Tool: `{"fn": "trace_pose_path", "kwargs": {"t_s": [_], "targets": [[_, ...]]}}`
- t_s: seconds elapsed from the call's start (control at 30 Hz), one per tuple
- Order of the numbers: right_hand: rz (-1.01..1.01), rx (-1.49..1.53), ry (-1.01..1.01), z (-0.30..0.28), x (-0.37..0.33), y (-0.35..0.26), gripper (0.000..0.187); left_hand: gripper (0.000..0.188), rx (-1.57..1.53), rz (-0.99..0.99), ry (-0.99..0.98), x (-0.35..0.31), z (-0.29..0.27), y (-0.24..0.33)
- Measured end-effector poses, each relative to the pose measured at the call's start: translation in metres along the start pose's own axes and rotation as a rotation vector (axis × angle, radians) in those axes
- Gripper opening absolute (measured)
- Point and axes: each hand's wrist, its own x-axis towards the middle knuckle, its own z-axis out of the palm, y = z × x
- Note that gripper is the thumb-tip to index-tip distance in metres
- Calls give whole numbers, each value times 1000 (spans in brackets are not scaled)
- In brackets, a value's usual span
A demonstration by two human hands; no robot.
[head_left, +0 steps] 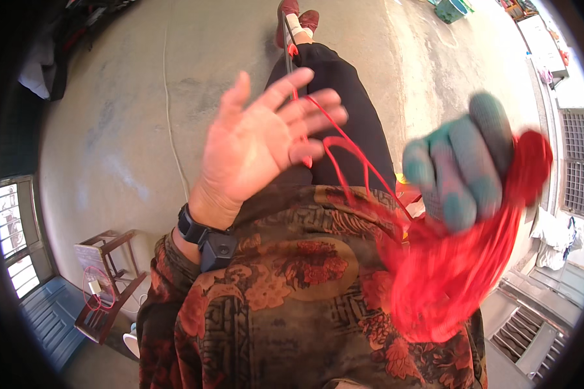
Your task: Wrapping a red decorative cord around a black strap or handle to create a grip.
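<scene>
My left hand is bare and spread open, palm up, above my lap, with a black band and small device on the wrist. My right hand, in a grey and teal knitted glove, is curled round a bundle of red strands. The bundle hangs over my patterned top, blurred by motion. Loose red cords run from it across my lap, passing behind my left fingers. Between my legs lies a narrow dark strip with red bits on it.
My outstretched legs in black trousers end in red shoes on the concrete floor. A small wooden stool stands at the lower left. A teal bucket is at the far right. Something red and yellow lies behind my right hand.
</scene>
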Motion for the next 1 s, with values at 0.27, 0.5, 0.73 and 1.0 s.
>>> {"fn": "trace_pose_path", "kwargs": {"t_s": [0.27,0.5,0.73,1.0], "targets": [[450,-304,781,-33,-38,65,50,48,-81,87,221,-61,-40,26],[866,-1140,294,-54,-26,128,49,34,504,14,607,-119,-53,11],[816,-583,545,-71,-37,121,29,18,789,-175,585,-142,-39,7],[157,-183,860,-140,-82,4,44,23,427,5,121,-105,-30,22]]}}
